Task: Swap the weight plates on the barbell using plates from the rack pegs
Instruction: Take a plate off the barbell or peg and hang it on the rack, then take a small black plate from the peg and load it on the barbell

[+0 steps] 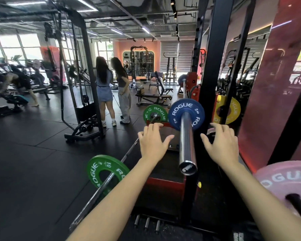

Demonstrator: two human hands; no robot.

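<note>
A chrome barbell sleeve (187, 141) points toward me at centre, with a small blue ROGUE plate (176, 113) pushed far down it. My left hand (152, 141) hovers to the left of the sleeve, fingers spread and holding nothing. My right hand (221, 143) hovers to the right of the sleeve, also spread and holding nothing. Neither hand touches the plate or the sleeve. A pink ROGUE plate (278, 180) hangs on a rack peg at lower right. A yellow plate (233, 110) hangs behind the black rack upright (214, 66).
A second barbell (101, 186) lies on the floor at left with a green plate (96, 168) near me and another green plate (161, 113) at its far end. Two people stand by a cable machine (80, 84) ahead. Benches and racks stand further back.
</note>
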